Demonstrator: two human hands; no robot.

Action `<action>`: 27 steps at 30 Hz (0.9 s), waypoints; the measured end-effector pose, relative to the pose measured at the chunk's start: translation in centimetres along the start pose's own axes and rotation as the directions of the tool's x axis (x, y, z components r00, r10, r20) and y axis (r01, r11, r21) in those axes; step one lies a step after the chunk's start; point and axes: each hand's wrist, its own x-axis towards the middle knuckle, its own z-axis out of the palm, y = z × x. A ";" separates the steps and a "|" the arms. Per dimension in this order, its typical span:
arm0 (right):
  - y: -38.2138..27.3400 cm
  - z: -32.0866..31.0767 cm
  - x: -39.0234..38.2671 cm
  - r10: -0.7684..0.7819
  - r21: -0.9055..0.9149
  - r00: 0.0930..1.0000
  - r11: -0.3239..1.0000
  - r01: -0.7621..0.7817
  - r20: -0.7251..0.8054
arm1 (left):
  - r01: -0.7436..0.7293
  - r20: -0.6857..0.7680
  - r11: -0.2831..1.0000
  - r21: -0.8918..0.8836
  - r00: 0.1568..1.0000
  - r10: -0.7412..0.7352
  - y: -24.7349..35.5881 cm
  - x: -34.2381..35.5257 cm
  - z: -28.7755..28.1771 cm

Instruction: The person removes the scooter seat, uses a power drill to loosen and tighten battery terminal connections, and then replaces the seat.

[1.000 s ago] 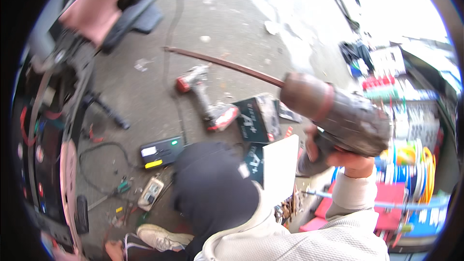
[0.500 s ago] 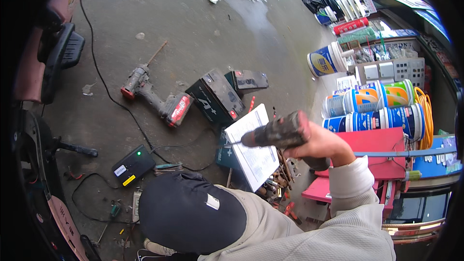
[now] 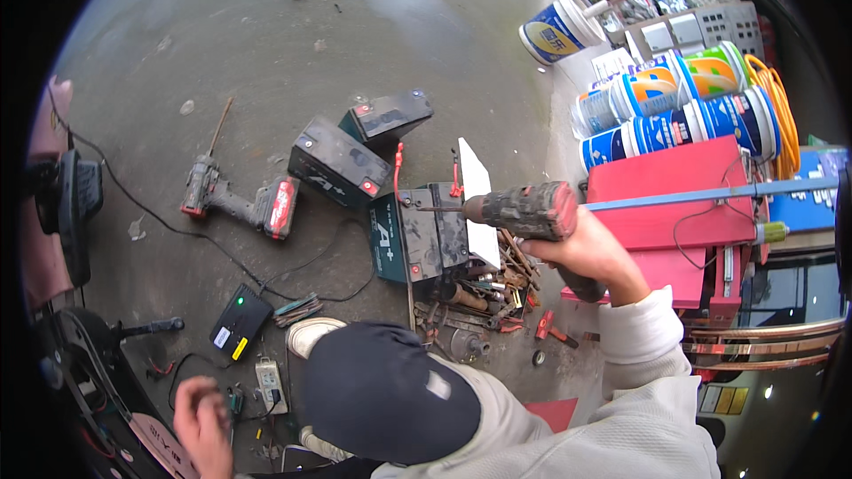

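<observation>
My right hand point(image 3: 590, 253) is closed around the grip of a worn cordless drill point(image 3: 524, 211). Its thin bit points left, over the tops of two dark batteries point(image 3: 424, 235) standing side by side; whether it touches them, I cannot tell. Right behind the drill's front, a white printed sheet or panel point(image 3: 479, 200) stands nearly edge-on. At the lower left is my left hand point(image 3: 204, 417), near a green-handled screwdriver point(image 3: 235, 399); motion blurs its fingers. A person in a dark cap point(image 3: 386, 395) bends low between my hands, hiding part of the floor.
Two more batteries point(image 3: 337, 160) and a second cordless drill point(image 3: 240, 200) lie on the concrete. A black charger point(image 3: 241, 321) with a green light and a power strip point(image 3: 272, 386) trail cords. Tools point(image 3: 484, 302) crowd beside the batteries. Paint buckets point(image 3: 670, 124) and red panels point(image 3: 657, 186) stand right.
The white sheet has tipped from lying over the batteries to nearly edge-on, baring their tops. My left hand has entered at the lower left. The view has shifted.
</observation>
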 end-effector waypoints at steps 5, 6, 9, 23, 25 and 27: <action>3.7 2.2 0.5 0.061 0.285 0.996 0.958 -0.041 -0.060 | 0.078 0.437 0.989 0.124 0.891 -0.125 -6.3 4.6 8.8; 3.6 2.5 0.6 0.080 0.341 0.996 0.938 -0.060 -0.046 | -0.045 0.471 0.957 0.285 0.877 -0.099 -4.9 3.5 9.9; 3.8 3.2 0.9 0.123 0.459 0.992 0.883 -0.100 -0.019 | -0.141 0.571 0.951 0.276 0.820 -0.044 0.4 0.4 12.3; 6.3 1.5 3.9 -0.262 0.083 0.965 0.962 0.261 0.006 | -0.223 0.638 0.924 0.310 0.770 -0.029 -4.8 8.0 17.6; 5.0 -0.1 5.0 -0.238 -0.158 0.963 0.954 0.257 0.127 | -0.236 0.674 0.919 0.316 0.738 -0.042 -5.3 9.5 18.0; 2.6 -1.4 6.2 -0.174 -0.351 0.955 0.901 0.253 0.242 | -0.236 0.694 0.928 0.287 0.720 -0.031 -6.2 10.9 18.5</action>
